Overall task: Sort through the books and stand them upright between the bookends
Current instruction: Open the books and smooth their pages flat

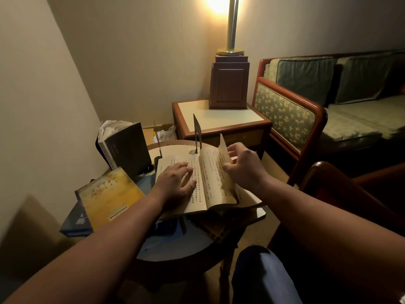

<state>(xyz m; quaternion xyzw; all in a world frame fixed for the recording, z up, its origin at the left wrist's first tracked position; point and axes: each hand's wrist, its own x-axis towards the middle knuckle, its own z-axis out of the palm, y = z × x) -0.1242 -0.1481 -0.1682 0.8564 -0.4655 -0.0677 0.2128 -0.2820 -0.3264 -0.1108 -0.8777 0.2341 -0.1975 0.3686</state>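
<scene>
Head view: nearest to you, the yellow book (109,194) lies flat on a blue book (73,223) at the left side of the surface (175,249). Both seem to hang over the rim, so a push from your forearm could drop them. In the middle, your left hand (175,183) presses with straight fingers on the open book (197,194), and the fingers of your right hand (245,167) pinch a lifted page (223,150); a quick pull may tear it. Behind, the left bookend (157,139) and right bookend (196,132) have no upright book between them, and the dark book (127,148), tilted outside them, may fall.
</scene>
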